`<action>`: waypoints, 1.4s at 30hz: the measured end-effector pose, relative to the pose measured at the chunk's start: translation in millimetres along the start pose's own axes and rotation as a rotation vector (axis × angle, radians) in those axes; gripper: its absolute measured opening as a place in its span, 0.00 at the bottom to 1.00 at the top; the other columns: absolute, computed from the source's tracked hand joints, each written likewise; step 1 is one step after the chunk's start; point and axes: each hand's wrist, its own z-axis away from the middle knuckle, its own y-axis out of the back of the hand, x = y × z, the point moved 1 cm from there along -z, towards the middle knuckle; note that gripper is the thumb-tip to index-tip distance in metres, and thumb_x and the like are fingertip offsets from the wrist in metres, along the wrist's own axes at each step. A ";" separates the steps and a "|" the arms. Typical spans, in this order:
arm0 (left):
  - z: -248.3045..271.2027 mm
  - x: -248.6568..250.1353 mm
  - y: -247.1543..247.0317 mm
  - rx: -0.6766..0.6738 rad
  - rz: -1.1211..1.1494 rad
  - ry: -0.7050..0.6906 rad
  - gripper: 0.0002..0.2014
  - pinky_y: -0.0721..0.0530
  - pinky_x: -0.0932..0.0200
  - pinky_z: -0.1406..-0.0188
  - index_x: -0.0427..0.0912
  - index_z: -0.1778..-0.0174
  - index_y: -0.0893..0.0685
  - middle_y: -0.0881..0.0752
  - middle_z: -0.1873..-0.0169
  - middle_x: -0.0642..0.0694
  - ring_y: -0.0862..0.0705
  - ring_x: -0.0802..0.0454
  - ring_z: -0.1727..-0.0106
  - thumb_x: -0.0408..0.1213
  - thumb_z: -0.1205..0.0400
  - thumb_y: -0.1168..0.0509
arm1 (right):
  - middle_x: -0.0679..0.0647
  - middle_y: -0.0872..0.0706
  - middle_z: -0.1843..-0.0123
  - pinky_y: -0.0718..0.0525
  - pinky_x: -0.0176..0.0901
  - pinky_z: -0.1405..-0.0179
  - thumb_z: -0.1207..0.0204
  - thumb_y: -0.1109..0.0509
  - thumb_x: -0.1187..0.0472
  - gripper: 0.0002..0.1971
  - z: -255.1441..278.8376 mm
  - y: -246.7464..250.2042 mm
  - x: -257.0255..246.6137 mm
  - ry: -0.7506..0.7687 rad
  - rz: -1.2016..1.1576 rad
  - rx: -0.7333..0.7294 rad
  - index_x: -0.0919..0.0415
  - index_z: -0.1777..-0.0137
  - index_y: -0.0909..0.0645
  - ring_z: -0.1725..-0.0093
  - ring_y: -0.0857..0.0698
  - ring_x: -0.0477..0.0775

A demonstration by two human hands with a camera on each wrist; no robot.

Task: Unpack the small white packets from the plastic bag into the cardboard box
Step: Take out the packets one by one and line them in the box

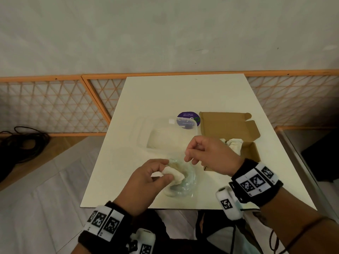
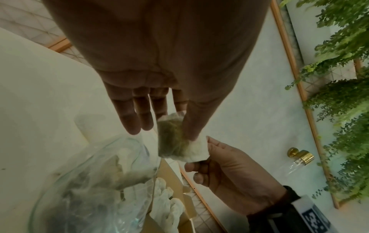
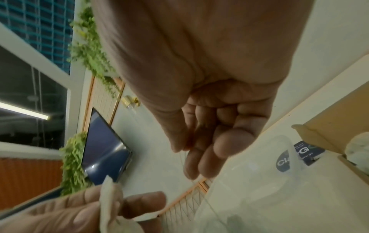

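My left hand (image 1: 165, 170) pinches a small white packet (image 1: 175, 174) between thumb and fingers, just above the mouth of the crumpled clear plastic bag (image 1: 185, 186) on the table. In the left wrist view the packet (image 2: 175, 138) shows a dark filling, and the bag (image 2: 95, 181) holds more packets. My right hand (image 1: 189, 156) hovers a little above and right of the bag, fingers curled, thumb against forefinger, with nothing seen in it (image 3: 189, 157). The open cardboard box (image 1: 251, 151) stands to the right with white packets (image 1: 233, 143) inside.
A clear plastic tub (image 1: 170, 134) sits behind the bag, partly over a round purple sticker (image 1: 188, 120). The white table (image 1: 165, 92) is small, with its near edge just under my wrists. Black cables (image 1: 22, 143) lie on the floor at left.
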 end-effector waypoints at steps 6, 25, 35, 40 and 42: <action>-26.8 17.2 -16.7 -0.118 -0.005 -0.066 0.06 0.19 0.52 0.31 0.50 0.62 0.12 0.16 0.29 0.60 0.16 0.65 0.31 0.46 0.24 0.24 | 0.53 0.05 0.53 0.15 0.46 0.59 0.13 0.30 0.60 0.05 7.5 10.6 -15.1 0.026 -0.095 -0.065 0.61 0.48 0.18 0.58 0.09 0.52; -33.2 37.4 -37.0 -0.112 -0.016 -0.083 0.04 0.18 0.55 0.65 0.43 0.53 0.16 0.10 0.63 0.44 0.15 0.55 0.66 0.35 0.17 0.27 | 0.57 0.10 0.64 0.11 0.50 0.61 0.13 0.31 0.64 0.03 10.3 40.1 -21.0 0.117 -0.175 0.160 0.64 0.47 0.18 0.64 0.11 0.54; -30.3 41.5 -29.7 -0.140 0.105 -0.012 0.17 0.13 0.60 0.48 0.49 0.31 0.20 0.05 0.55 0.48 0.07 0.50 0.52 0.28 0.14 0.31 | 0.54 0.07 0.59 0.12 0.45 0.60 0.13 0.34 0.61 0.06 3.1 24.3 8.7 -0.042 0.116 0.031 0.53 0.45 0.16 0.61 0.08 0.53; -24.3 47.9 -28.2 -0.190 0.196 -0.035 0.17 0.13 0.63 0.52 0.43 0.30 0.19 0.05 0.47 0.45 0.08 0.55 0.48 0.23 0.12 0.36 | 0.51 0.06 0.59 0.07 0.62 0.54 0.13 0.33 0.61 0.06 5.8 16.0 17.7 -0.061 0.108 0.012 0.53 0.46 0.14 0.63 0.08 0.55; -23.9 49.1 -26.7 -0.182 0.219 -0.040 0.16 0.12 0.63 0.51 0.42 0.31 0.18 0.05 0.47 0.45 0.08 0.54 0.49 0.23 0.13 0.36 | 0.51 0.06 0.58 0.08 0.55 0.55 0.13 0.33 0.61 0.06 6.8 12.7 19.1 -0.055 0.092 0.006 0.55 0.45 0.13 0.62 0.07 0.55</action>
